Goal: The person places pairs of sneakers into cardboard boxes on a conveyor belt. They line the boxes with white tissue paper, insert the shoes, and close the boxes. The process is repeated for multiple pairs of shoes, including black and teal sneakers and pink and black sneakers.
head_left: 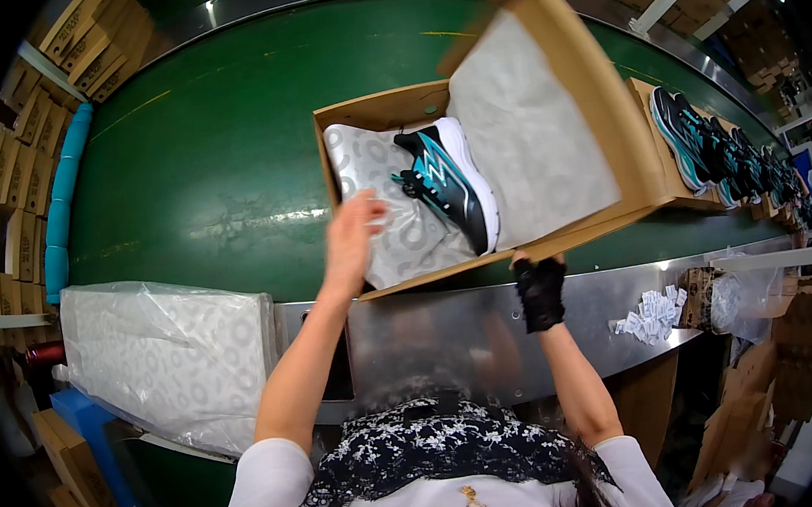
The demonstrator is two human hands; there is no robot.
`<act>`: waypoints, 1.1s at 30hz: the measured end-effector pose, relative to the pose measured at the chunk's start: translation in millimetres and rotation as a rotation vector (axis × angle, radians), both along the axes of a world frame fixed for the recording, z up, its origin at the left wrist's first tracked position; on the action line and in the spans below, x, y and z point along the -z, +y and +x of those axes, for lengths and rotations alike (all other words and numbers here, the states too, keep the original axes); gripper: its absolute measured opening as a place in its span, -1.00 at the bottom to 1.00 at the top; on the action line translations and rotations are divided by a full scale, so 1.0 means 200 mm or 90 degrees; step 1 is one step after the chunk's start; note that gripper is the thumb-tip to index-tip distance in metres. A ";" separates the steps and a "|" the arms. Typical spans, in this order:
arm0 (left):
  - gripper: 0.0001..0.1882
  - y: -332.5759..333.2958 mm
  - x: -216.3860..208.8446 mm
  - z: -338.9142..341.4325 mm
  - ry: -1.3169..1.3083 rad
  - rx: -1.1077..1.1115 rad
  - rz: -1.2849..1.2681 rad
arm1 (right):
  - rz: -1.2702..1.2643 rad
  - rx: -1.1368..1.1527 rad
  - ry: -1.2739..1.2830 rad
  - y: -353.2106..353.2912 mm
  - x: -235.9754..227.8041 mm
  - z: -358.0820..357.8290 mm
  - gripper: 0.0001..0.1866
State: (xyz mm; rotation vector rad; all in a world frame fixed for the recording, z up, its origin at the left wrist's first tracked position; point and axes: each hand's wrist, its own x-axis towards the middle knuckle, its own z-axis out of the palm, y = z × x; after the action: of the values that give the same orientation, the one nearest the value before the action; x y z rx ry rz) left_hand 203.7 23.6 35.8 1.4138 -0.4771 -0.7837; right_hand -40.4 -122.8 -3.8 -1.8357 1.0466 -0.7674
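Observation:
An open brown cardboard shoe box (383, 103) sits on the green conveyor belt, its lid (583, 64) raised on the right side. Inside lies one black sneaker (453, 187) with teal accents and a white sole, on its side. Patterned grey tissue paper (386, 246) fills the left part under it, and plain white paper (541, 135) lines the right. My left hand (354, 234) is over the box's left edge, its fingers apart and slightly blurred, at the tissue paper. My right hand (540, 290), in a black fingerless glove, grips the near edge of the box below the lid.
A stack of patterned tissue paper (169, 356) in clear plastic lies at near left. Small white packets (653, 316) are heaped on the metal ledge (432, 333) at right. More boxes with black-and-teal sneakers (681, 138) line the belt's right end. Stacked cartons (19, 191) stand left.

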 end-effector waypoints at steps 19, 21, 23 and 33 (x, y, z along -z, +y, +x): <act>-0.35 0.10 -0.22 0.18 0.355 -0.004 -0.106 | -0.552 -0.298 0.386 0.07 -0.78 0.28 -0.34; -0.34 0.15 -0.28 0.08 0.430 0.050 -0.005 | -0.553 -0.307 0.341 0.09 -0.76 0.17 -0.36; -0.24 0.18 -0.11 -0.02 0.300 0.044 0.055 | -0.596 -0.236 0.305 0.13 -0.53 -0.03 -0.46; -0.29 -0.12 -0.09 0.05 0.011 -0.047 0.170 | -0.577 -0.201 0.226 0.27 -0.06 -0.73 -0.54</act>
State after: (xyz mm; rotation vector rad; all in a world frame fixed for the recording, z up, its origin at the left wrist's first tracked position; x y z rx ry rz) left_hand 213.3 0.3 53.1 1.6611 -0.3119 -0.8216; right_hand -187.1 -68.2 8.6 -2.9089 0.5985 -0.8009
